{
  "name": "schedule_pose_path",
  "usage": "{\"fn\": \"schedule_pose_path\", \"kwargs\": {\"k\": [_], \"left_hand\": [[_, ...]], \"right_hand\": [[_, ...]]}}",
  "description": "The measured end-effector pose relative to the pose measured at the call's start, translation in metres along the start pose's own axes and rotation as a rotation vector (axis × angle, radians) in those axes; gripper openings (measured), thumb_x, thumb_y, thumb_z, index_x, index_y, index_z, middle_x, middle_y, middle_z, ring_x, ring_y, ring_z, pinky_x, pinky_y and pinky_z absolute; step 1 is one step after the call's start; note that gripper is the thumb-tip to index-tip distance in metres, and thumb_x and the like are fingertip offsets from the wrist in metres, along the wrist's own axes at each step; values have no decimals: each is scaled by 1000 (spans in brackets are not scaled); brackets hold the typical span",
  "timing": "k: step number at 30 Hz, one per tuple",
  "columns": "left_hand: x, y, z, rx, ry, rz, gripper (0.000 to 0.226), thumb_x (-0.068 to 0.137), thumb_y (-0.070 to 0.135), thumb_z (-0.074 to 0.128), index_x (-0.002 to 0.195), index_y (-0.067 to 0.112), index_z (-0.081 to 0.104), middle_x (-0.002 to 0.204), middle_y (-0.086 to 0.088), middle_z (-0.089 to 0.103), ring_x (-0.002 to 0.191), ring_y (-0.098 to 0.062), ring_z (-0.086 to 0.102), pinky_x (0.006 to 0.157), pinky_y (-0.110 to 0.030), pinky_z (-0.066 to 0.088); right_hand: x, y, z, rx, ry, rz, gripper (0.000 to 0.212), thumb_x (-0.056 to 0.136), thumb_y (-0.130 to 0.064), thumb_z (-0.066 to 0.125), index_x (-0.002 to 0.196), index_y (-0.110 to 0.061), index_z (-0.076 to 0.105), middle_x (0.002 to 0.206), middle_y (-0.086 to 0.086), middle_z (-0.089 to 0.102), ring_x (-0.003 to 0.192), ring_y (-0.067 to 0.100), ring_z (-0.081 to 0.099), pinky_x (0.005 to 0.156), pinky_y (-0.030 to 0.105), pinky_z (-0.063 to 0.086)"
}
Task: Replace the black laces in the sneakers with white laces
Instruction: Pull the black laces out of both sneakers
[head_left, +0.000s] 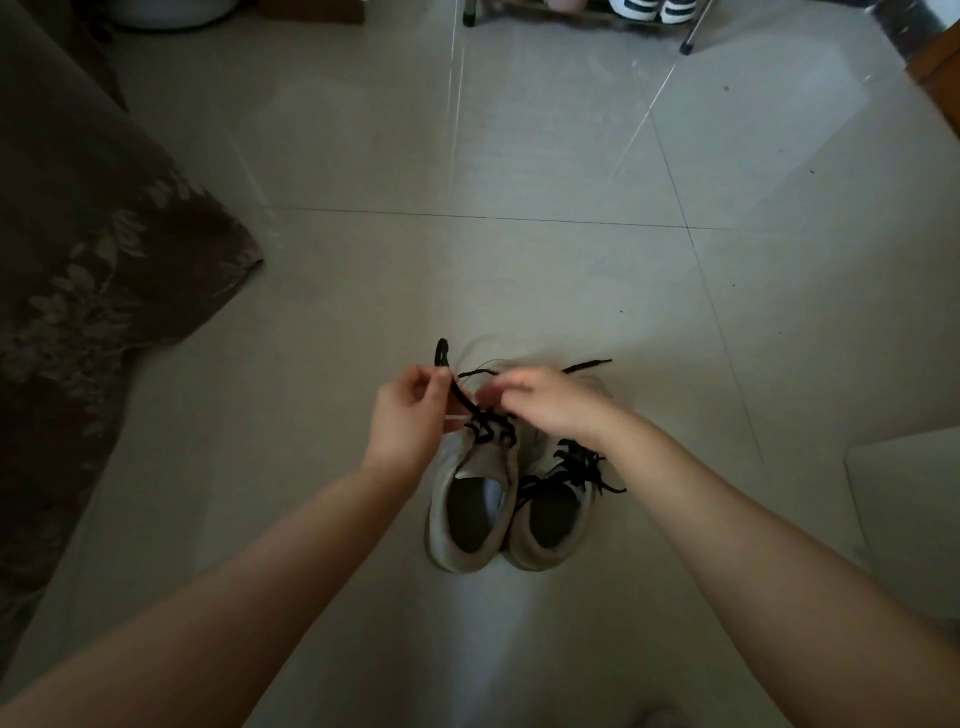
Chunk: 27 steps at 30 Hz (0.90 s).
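A patterned blanket (88, 291) hangs at your nine o'clock, and a rack's legs (688, 44) with striped shoes (654, 9) sit at twelve, cut off by the frame edge. The sneakers (498, 499) stand side by side on the tiled floor (519, 156) at six. Your left hand (410, 410) pinches a loop of black lace (457, 392) above the left sneaker. Your right hand (545, 400) is curled over the same shoe's laces; its blurred fingertips hide what they grip.
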<state>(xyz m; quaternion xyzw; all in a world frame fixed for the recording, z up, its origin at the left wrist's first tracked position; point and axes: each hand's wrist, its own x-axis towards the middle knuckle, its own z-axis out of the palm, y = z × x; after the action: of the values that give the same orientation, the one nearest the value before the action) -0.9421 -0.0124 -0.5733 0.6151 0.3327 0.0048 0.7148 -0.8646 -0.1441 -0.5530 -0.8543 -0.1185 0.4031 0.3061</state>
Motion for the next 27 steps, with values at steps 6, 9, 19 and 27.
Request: {"fn": "schedule_pose_path", "kwargs": {"k": [6,9,19,27], "left_hand": [[2,18,2,-134,-27,23,22,99,14,45,84,5,58,71,-9,64,58,-16,66,54,-23,54],[0,11,1,-102,0,33,27,101,12,36,90,4,59,73,-4,66,66,-16,68,58,-19,53],[-3,-22,4,302,-214,54,14,84,8,68,98,12,66,81,2,70,72,-4,63,67,-11,48],[10,-21,-7,252,64,-95,20,90,14,60,108,5,60,87,-7,68,80,-15,67,65,-15,47]], "right_hand": [[-2,-3,12,-117,-3,-161,32,93,-26,59,62,-30,56,54,-16,55,53,-5,49,54,16,34],[3,-10,2,-53,136,-205,38,94,-25,57,58,-16,56,44,-10,45,38,-1,39,44,15,28],[3,-30,6,512,56,-199,22,97,-7,48,115,-5,61,94,5,70,82,17,69,76,27,57],[9,8,1,-181,139,-41,20,89,-33,63,103,-19,69,109,-3,67,97,9,59,83,22,41]]}}
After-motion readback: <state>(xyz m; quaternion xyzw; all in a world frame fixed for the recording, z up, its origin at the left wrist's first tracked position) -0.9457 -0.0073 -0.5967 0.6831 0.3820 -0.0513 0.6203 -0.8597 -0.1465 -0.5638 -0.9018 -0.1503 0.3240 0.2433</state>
